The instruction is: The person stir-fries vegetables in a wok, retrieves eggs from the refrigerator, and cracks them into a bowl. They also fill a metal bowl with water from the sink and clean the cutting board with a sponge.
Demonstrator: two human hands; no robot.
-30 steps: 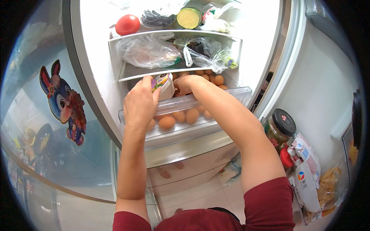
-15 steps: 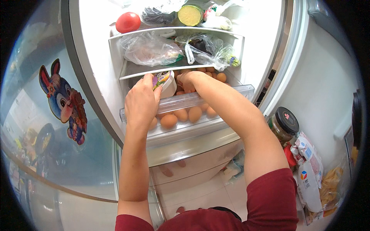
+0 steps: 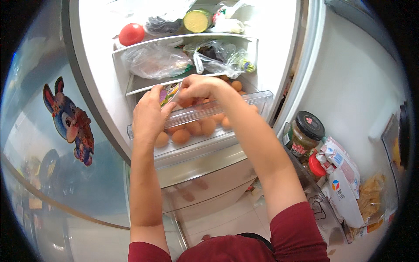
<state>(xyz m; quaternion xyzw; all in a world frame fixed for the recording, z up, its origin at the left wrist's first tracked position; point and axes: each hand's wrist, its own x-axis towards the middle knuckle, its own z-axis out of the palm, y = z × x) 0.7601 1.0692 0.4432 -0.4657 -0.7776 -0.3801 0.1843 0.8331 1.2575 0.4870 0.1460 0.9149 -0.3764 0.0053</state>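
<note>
My left hand (image 3: 148, 109) is closed on the left side of a white tub with a colourful printed top (image 3: 169, 94), its thumb along the near edge. The tub sits tilted in the clear fridge drawer (image 3: 200, 109). My right hand (image 3: 195, 88) is at the tub's upper right edge, fingers curled in; whatever they pinch is hidden. Several brown eggs (image 3: 207, 126) lie in the drawer, in front of and to the right of the tub. The tub's right wall is mostly covered by my right hand.
Above the drawer, shelves hold plastic bags of food (image 3: 157, 61), a tomato (image 3: 132, 34) and a cut green squash (image 3: 196, 21). The open door at right carries a dark-lidded jar (image 3: 305, 131) and white packets (image 3: 342, 196). A rabbit sticker (image 3: 67, 120) is on the left door.
My right hand has risen from among the eggs to the tub's right edge. My left hand keeps its hold on the tub. The whole view has shifted, showing more of the right door.
</note>
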